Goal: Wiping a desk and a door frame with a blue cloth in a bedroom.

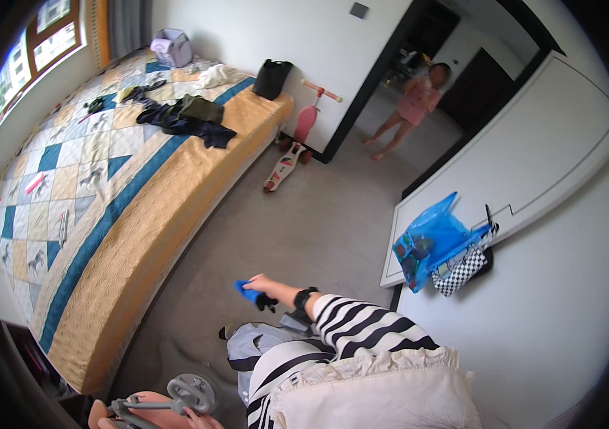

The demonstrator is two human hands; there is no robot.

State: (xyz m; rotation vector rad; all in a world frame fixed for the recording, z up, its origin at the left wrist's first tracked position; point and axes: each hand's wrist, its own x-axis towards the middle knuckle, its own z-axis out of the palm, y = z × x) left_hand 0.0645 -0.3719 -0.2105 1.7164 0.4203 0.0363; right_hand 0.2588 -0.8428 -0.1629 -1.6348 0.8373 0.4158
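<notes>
My right hand (259,283), with a black band on the wrist, grips a small blue and black item (249,293), perhaps of cloth, above the grey floor. Below that forearm lies a grey-and-black bundle of cloth (256,343), close against my striped clothing. At the bottom edge my left hand (200,420) is partly cut off; its fingers rest at the grey looped handle (192,394) of a pink and grey piece of equipment, whose kind I cannot tell. How firmly they hold it is unclear.
A bed (176,198) with clothes (192,118) and a black bag (272,79) runs along the left. A child's scooter (286,166) stands near the doorway, where another person (417,102) stands. Blue plastic (444,230) and checkered (460,271) bags hang at the right by the white door (546,139).
</notes>
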